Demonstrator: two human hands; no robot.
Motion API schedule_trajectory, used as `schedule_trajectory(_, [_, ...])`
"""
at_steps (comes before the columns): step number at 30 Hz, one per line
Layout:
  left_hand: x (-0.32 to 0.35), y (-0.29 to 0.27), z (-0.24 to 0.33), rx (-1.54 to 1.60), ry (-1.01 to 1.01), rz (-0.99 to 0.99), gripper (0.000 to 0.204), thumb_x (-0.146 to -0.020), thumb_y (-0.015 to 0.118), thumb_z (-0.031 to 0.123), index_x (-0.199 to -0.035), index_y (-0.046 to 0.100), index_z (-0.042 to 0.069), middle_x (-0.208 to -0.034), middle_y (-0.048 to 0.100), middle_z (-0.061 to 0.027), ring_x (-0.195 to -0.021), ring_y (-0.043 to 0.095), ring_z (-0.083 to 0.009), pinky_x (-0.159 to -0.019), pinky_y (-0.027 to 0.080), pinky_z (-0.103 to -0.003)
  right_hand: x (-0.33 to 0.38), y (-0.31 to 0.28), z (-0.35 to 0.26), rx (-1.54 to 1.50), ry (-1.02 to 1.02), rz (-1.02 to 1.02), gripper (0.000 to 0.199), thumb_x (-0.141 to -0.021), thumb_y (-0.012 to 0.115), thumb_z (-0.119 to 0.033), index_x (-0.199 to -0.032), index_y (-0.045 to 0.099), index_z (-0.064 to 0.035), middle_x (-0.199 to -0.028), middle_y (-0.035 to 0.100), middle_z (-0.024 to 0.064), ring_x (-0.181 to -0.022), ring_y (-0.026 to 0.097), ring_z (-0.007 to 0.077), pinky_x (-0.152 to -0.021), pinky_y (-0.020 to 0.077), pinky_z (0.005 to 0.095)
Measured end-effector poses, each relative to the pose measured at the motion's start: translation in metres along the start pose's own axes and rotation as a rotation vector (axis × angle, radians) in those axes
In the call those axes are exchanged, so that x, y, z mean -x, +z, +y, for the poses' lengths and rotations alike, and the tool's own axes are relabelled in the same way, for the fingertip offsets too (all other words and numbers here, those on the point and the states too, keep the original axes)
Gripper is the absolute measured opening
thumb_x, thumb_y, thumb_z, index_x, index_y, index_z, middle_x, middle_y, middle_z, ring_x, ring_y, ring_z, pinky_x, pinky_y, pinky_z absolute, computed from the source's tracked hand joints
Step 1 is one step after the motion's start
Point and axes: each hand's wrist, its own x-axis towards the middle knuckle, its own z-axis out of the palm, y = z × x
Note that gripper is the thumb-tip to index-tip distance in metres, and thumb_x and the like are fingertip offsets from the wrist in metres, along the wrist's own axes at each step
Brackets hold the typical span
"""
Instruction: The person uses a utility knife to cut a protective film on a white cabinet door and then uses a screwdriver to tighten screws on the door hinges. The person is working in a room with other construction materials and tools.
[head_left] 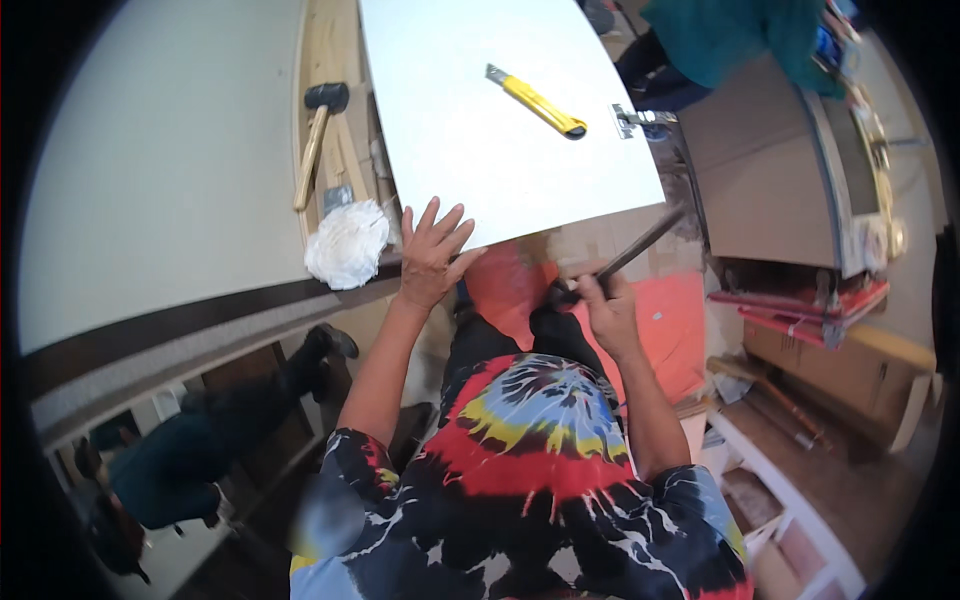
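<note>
The left hand [430, 262] lies with its fingers spread at the near left corner of a white panel [560, 185], while the right hand [610, 308] closes around one end of a long, dark, narrow tool [645, 243]. The tool slants up and away to the right, its far end near the panel's near right corner; whether it touches the edge I cannot tell. The panel stretches away in front of the person, its near edge running between the hands and the far part of the board. A yellow utility knife [540, 105] lies well in from that edge, with a broad white stretch between them. A metal hinge [624, 121] sits at the right edge, near a person in green [715, 45]. Close along the left edge are a black-headed mallet [312, 148] and a crumpled white wad [347, 245]. A gap separates the right edge from a brown box [765, 165].
</note>
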Motion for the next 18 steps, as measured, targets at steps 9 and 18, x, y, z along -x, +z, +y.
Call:
schedule_trajectory(9, [0.009, -0.027, -0.001, 0.156, -0.436, 0.417, 0.032, -0.084, 0.077, 0.014, -0.113, 0.071, 0.002, -0.131, 0.062, -0.0177, -0.117, 0.059, -0.0357, -0.103, 0.044, -0.043, -0.01, 0.05, -0.005, 0.567, -0.733, -0.822, 0.017, -0.083, 0.068, -0.009, -0.096, 0.059, -0.0046, -0.09, 0.056, 0.0138, -0.088, 0.057, 0.0324, -0.081, 0.0445, 0.0435])
schedule_trajectory(18, [0.204, 0.018, 0.034, 0.437, -1.316, 0.423, 0.039, -0.097, 0.065, 0.023, -0.122, 0.066, -0.007, -0.12, 0.071, -0.0191, -0.109, 0.069, -0.0256, -0.094, 0.051, -0.036, -0.024, 0.113, 0.007, 0.7, -1.516, -1.215, 0.026, -0.086, 0.063, -0.027, -0.067, 0.059, -0.0111, -0.065, 0.062, 0.004, -0.065, 0.066, 0.0234, -0.062, 0.0521, 0.0377])
